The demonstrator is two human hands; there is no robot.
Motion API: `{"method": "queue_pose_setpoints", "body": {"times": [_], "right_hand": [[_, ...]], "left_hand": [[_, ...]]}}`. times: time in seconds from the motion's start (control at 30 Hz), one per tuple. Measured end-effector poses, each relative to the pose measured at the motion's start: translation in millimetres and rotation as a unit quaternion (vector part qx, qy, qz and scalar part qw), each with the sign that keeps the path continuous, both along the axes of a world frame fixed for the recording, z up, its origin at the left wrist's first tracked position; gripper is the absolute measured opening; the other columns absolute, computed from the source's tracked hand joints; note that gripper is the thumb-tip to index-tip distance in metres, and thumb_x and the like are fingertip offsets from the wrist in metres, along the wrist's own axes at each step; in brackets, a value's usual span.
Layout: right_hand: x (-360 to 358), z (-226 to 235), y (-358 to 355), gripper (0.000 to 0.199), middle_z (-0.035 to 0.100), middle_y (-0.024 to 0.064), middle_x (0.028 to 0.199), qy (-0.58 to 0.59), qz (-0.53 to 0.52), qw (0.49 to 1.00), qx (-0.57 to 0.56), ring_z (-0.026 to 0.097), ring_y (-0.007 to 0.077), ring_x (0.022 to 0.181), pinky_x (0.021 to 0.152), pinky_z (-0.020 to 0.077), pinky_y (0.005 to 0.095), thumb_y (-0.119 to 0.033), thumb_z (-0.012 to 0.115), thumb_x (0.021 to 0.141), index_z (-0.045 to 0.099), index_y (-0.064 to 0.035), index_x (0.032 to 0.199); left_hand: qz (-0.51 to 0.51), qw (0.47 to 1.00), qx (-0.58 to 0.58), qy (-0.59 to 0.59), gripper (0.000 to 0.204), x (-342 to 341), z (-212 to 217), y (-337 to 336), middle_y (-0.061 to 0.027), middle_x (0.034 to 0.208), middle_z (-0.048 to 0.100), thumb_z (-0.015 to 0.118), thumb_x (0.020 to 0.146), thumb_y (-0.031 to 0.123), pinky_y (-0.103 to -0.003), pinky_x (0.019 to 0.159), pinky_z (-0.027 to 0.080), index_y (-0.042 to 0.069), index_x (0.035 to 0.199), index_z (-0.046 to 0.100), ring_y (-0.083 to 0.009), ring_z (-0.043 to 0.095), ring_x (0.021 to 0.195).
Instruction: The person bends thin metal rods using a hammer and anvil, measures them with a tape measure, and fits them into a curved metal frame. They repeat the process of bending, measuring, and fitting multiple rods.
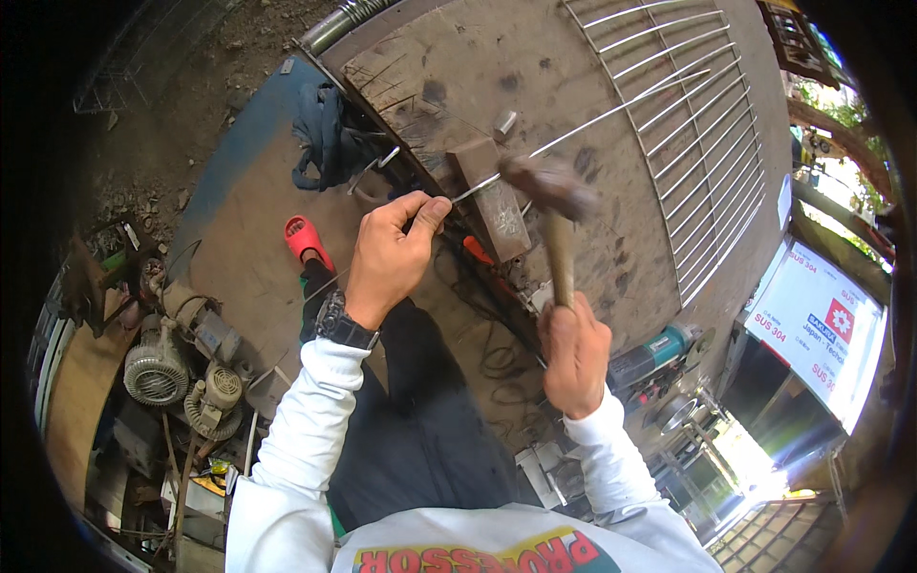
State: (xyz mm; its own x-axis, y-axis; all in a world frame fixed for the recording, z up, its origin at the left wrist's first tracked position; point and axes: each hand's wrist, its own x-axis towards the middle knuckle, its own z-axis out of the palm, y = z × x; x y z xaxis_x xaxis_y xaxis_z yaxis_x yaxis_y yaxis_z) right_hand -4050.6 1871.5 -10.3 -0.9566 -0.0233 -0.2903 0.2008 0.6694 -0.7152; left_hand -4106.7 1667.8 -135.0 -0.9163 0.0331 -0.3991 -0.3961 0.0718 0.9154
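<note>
My left hand (401, 244) is closed in a pinch on the near end of a thin metal rod (592, 121). The rod runs away to the right across a rectangular metal block (499, 212) at the table's edge, and its far part lies over a wire grid. In my right hand (575, 351) is the wooden handle of a hammer (558, 263). The hammer's head is blurred and stands over the block, beside the rod; whether it touches the rod I cannot tell. A small metal piece (505, 124) lies just beyond the block.
The welded wire grid (683, 143) covers the far right of the worktable (420, 57). A teal angle grinder (654, 355) lies at the table's right edge. Dark cloth (320, 134) hangs at the left edge. Electric motors (158, 368) stand on the left, and cables (501, 358) lie below the table.
</note>
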Motion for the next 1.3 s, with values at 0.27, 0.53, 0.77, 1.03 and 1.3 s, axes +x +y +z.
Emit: {"method": "queue_pose_setpoints", "body": {"times": [0.27, 0.53, 0.77, 1.03, 1.3], "right_hand": [[3.3, -5.2, 4.3, 0.027, 0.058, 0.0228, 0.083, -0.101, 0.023, 0.993, 0.05, 0.055, 0.0431, 0.064, 0.058, 0.0445, 0.045, -0.022, 0.05, 0.105, 0.06, 0.0012, 0.095], [21.2, -8.6, 15.7, 0.02, 0.066, 0.0243, 0.094, 0.045, 0.069, 0.997, 0.003, 0.063, 0.0449, 0.068, 0.058, 0.0492, 0.0454, -0.016, 0.054, 0.101, 0.065, 0.0006, 0.102], [4.0, -21.4, 11.5, 0.034, 0.06, 0.0262, 0.068, -0.07, -0.012, 0.997, 0.027, 0.061, 0.0497, 0.066, 0.058, 0.0443, 0.0514, -0.03, 0.053, 0.108, 0.06, 0.0015, 0.097], [3.1, -20.6, 11.8, 0.03, 0.061, 0.0246, 0.068, -0.062, -0.007, 0.998, 0.02, 0.061, 0.0486, 0.065, 0.059, 0.0458, 0.0494, -0.027, 0.054, 0.107, 0.061, 0.0008, 0.099], [13.7, 25.6, 9.0, 0.05, 0.052, 0.0034, 0.07, 0.055, -0.122, 0.981, -0.142, 0.046, 0.0131, 0.055, 0.049, 0.033, 0.0278, -0.048, 0.047, 0.107, 0.056, -0.003, 0.088]], "left_hand": [[-0.026, 0.998, -0.058, 0.006, 0.036, -8.1, 10.3, -5.6, -0.0133, 0.064, 0.051, 0.067, 0.101, 0.031, -0.037, 0.06, 0.041, -0.003, 0.091, 0.067, -0.0163, 0.046, 0.061], [-0.013, 0.999, -0.034, -0.011, 0.037, -7.5, 14.8, 0.5, -0.0141, 0.066, 0.054, 0.067, 0.101, 0.032, -0.036, 0.061, 0.043, -0.004, 0.09, 0.067, -0.0177, 0.047, 0.061], [-0.035, 0.999, -0.02, -0.034, 0.039, -10.0, 13.2, -3.3, -0.0057, 0.066, 0.059, 0.066, 0.103, 0.033, -0.031, 0.064, 0.044, -0.004, 0.091, 0.069, -0.012, 0.052, 0.065], [-0.004, 0.998, 0.029, -0.046, 0.033, 18.3, -6.6, -24.8, 0.0004, 0.067, 0.06, 0.07, 0.101, 0.028, -0.029, 0.063, 0.043, -0.004, 0.093, 0.072, -0.0074, 0.051, 0.067], [0.008, 0.996, -0.068, 0.063, 0.033, 10.0, 7.3, -14.0, -0.0077, 0.061, 0.054, 0.071, 0.1, 0.027, -0.032, 0.057, 0.04, -0.004, 0.088, 0.07, -0.0104, 0.047, 0.059]]}}
